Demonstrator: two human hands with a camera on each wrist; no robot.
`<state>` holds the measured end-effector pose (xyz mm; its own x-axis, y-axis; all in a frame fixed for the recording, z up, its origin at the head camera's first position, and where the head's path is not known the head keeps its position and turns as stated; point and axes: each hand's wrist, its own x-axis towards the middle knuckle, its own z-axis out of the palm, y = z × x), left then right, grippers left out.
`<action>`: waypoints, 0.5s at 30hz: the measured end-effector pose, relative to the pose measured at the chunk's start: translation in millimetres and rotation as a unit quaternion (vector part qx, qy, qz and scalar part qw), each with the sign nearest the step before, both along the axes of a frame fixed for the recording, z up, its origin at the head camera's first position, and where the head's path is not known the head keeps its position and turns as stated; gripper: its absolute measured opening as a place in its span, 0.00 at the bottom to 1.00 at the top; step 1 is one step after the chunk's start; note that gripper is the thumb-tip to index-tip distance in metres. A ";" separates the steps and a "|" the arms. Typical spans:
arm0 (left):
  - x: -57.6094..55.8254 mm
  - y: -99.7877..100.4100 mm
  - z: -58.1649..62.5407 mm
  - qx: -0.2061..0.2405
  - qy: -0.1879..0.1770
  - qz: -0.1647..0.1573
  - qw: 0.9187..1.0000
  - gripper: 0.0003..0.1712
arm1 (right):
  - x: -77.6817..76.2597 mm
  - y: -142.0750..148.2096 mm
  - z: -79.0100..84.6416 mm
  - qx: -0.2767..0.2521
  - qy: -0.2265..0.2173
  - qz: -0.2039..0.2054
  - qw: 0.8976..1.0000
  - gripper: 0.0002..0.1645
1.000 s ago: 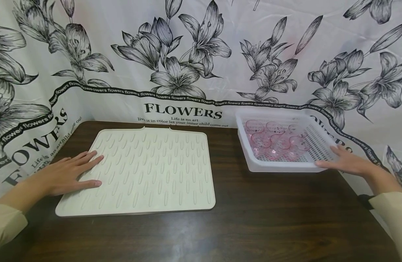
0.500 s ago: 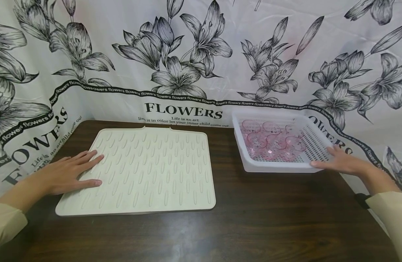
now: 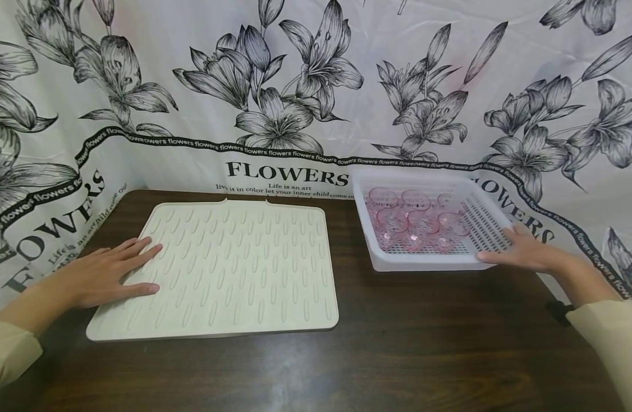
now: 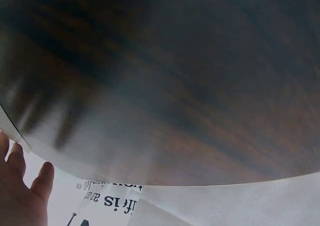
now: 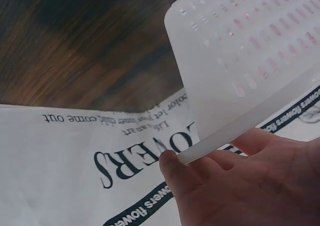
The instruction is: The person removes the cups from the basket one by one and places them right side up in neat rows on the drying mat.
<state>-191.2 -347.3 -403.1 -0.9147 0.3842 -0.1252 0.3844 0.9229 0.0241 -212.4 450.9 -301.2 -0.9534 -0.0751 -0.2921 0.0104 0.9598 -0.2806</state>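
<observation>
My left hand (image 3: 110, 272) rests with spread fingers on the left edge of a cream drying mat (image 3: 233, 269), which has rows of raised oval ridges. In the left wrist view, part of that hand (image 4: 25, 186) shows at the lower left corner. At the right, my right hand (image 3: 527, 252) touches the right side of a white perforated plastic basket (image 3: 429, 262). Several clear pink cups or glasses (image 3: 393, 220) stand inside the basket. The right wrist view has the hand (image 5: 240, 176) against the rim of the basket (image 5: 215, 85), its fingertips partly hidden.
A dark wooden table (image 3: 398, 337) lies under everything. Behind it hangs a white curtain (image 3: 192, 166) printed with flowers and lettering, close to the back of the basket. A dark strip of table separates the mat from the basket.
The basket has slid left with the cups in it, nearer to the mat, and my right hand has moved along with it. My left hand and the mat have stayed put.
</observation>
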 end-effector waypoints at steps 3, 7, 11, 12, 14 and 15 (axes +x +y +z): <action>0.2 -1.2 0.0 0.002 -0.001 0.002 1.000 0.54 | -0.6 -4.2 1.2 0.016 -0.003 0.002 1.000 0.72; 0.4 -0.2 1.0 0.002 -0.002 0.000 1.000 0.54 | 0.2 -11.1 3.3 0.017 -0.006 0.002 1.000 0.72; 0.0 1.4 2.3 -0.001 -0.002 0.000 1.000 0.53 | 1.4 -18.1 4.1 0.008 -0.005 0.006 1.000 0.71; 0.0 1.6 2.5 -0.001 -0.002 0.000 1.000 0.53 | 1.7 -19.6 4.0 0.006 -0.004 0.008 1.000 0.71; -0.3 1.0 1.6 -0.002 -0.001 -0.001 1.000 0.53 | 2.1 -22.6 3.5 0.006 0.002 0.014 1.000 0.70; -0.1 0.4 1.2 -0.001 -0.001 -0.001 1.000 0.53 | 2.4 -24.3 3.3 0.006 0.005 0.017 1.000 0.69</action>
<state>-191.4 -346.9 -401.9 -0.9139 0.3851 -0.1287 0.3855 0.9224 0.0227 -210.0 426.6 -297.8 -0.9534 -0.1038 -0.2834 -0.0251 0.9630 -0.2683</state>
